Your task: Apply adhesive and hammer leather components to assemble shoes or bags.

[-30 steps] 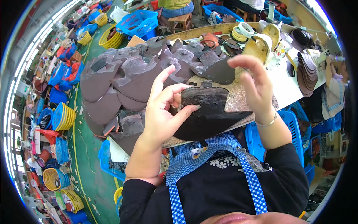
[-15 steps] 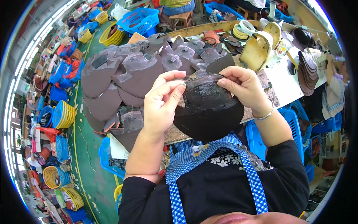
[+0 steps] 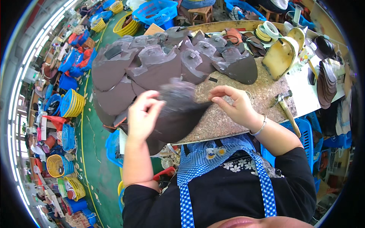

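A dark brown, curved flap-like piece (image 3: 175,121), apparently leather, is tilted above the near left of the worktable. Its upper part is blurred by motion. My right hand (image 3: 234,106) pinches its pointed right corner between thumb and forefinger. Beside its left edge is my left hand (image 3: 142,117), with thumb and forefinger apart; no grip on the piece shows there. Beyond both hands lies an overlapping pile of similar brown pieces (image 3: 114,76) with greyish smeared upper parts. One such piece (image 3: 239,68) rests at the pile's right end.
A hammer (image 3: 287,112) lies on the speckled work board (image 3: 232,125) at my right. Further back are yellowish moulded forms (image 3: 279,60), rolls of tape (image 3: 270,29) and a stack of brown curved pieces (image 3: 327,85). Blue baskets (image 3: 304,129) stand below the table's right edge.
The piece has come down and to the left from in front of my chest, turning as it goes. My left hand's fingers have spread; my right hand moved lower. The hammer is now uncovered.
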The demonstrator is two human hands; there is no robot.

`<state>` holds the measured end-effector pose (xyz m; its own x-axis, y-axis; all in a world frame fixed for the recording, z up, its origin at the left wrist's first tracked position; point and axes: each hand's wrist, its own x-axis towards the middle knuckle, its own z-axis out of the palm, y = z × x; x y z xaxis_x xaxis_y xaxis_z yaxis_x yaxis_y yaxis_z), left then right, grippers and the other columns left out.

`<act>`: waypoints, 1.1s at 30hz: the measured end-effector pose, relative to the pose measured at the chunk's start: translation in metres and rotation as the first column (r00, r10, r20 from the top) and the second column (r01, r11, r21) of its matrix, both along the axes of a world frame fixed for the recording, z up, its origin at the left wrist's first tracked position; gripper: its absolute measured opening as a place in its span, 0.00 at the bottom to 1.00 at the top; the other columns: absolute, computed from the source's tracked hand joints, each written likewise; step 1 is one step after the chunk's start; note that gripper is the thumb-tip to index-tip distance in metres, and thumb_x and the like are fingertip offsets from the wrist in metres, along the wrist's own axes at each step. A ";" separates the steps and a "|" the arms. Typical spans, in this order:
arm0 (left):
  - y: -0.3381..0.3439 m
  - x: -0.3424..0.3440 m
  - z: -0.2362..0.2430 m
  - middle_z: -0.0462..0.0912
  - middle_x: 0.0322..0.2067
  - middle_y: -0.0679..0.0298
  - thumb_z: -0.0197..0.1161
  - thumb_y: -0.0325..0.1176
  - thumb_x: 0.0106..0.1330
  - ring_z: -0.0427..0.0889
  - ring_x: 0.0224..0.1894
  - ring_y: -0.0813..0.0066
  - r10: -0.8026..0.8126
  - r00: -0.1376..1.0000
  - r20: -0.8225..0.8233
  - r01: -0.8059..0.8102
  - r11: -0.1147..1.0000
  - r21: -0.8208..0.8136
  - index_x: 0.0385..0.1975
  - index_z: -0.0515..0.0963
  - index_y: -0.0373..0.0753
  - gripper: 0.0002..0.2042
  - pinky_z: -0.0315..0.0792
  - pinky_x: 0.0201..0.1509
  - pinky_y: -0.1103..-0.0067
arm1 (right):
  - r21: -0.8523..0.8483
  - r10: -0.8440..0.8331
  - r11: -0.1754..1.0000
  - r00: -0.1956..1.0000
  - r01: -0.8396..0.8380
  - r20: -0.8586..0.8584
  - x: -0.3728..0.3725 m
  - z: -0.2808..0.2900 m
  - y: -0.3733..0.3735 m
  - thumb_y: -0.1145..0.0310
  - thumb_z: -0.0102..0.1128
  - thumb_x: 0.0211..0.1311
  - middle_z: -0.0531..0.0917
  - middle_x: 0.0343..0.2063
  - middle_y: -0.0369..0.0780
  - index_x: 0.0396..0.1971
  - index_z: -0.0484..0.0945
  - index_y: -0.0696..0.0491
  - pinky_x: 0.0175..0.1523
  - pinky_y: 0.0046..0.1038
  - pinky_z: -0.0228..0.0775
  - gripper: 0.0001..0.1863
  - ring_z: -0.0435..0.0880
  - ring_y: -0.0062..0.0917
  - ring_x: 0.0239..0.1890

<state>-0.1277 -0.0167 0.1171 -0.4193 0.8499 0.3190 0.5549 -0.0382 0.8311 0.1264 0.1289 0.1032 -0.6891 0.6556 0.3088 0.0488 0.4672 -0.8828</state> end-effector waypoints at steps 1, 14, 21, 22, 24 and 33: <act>-0.003 -0.012 0.012 0.77 0.23 0.76 0.63 0.23 0.64 0.69 0.28 0.93 0.106 0.993 -0.047 -0.109 0.993 -0.053 0.45 0.78 0.35 0.10 0.64 0.34 0.89 | -0.017 -0.005 1.000 1.000 0.005 -0.012 -0.004 -0.006 0.003 0.76 0.60 0.62 0.86 0.37 0.38 0.44 0.78 0.59 0.50 0.25 0.74 0.10 0.84 0.22 0.42; 0.127 -0.098 0.006 0.82 0.41 0.50 0.72 0.41 0.55 0.81 0.43 0.52 0.387 0.652 -0.651 -0.374 0.912 0.168 0.50 0.76 0.32 0.26 0.74 0.50 0.67 | -0.118 0.118 0.988 0.980 -0.100 0.158 -0.029 -0.039 0.012 0.68 0.66 0.60 0.84 0.34 0.39 0.41 0.78 0.57 0.43 0.24 0.76 0.13 0.84 0.22 0.36; 0.143 -0.093 0.033 0.83 0.38 0.66 0.69 0.24 0.60 0.79 0.36 0.84 -0.091 0.988 0.128 0.030 0.909 0.416 0.37 0.82 0.35 0.07 0.71 0.41 0.86 | -0.268 -0.031 0.962 0.994 0.058 0.106 -0.003 -0.049 0.030 0.72 0.64 0.61 0.84 0.31 0.37 0.40 0.78 0.59 0.39 0.21 0.76 0.10 0.82 0.16 0.33; 0.139 -0.083 0.047 0.83 0.41 0.64 0.68 0.24 0.61 0.80 0.38 0.82 -0.027 0.991 0.127 -0.023 0.925 0.378 0.38 0.82 0.34 0.07 0.72 0.46 0.85 | -0.386 -0.070 0.916 0.990 0.113 0.124 0.000 -0.052 0.035 0.72 0.64 0.61 0.84 0.30 0.36 0.40 0.78 0.59 0.38 0.20 0.76 0.10 0.81 0.15 0.33; 0.134 -0.069 0.070 0.82 0.44 0.63 0.66 0.23 0.63 0.80 0.38 0.83 0.023 1.000 0.014 -0.027 0.898 0.439 0.39 0.82 0.34 0.07 0.73 0.43 0.86 | -0.389 -0.079 0.915 0.993 0.109 0.093 0.001 -0.056 0.041 0.72 0.62 0.64 0.83 0.32 0.36 0.41 0.77 0.59 0.37 0.19 0.75 0.09 0.80 0.13 0.33; 0.061 0.058 0.079 0.81 0.36 0.66 0.61 0.22 0.65 0.78 0.33 0.86 -0.327 0.943 0.065 0.318 0.940 0.121 0.38 0.78 0.34 0.05 0.70 0.34 0.89 | -0.373 0.103 0.883 0.893 -0.286 -0.439 0.031 0.019 0.036 0.59 0.51 0.71 0.82 0.42 0.38 0.51 0.75 0.59 0.45 0.22 0.71 0.19 0.79 0.19 0.41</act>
<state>-0.0699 0.0443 0.1958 -0.1572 0.9064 0.3920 0.4275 -0.2954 0.8544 0.1570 0.1645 0.1227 -0.6947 0.6490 0.3101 -0.3980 0.0123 -0.9173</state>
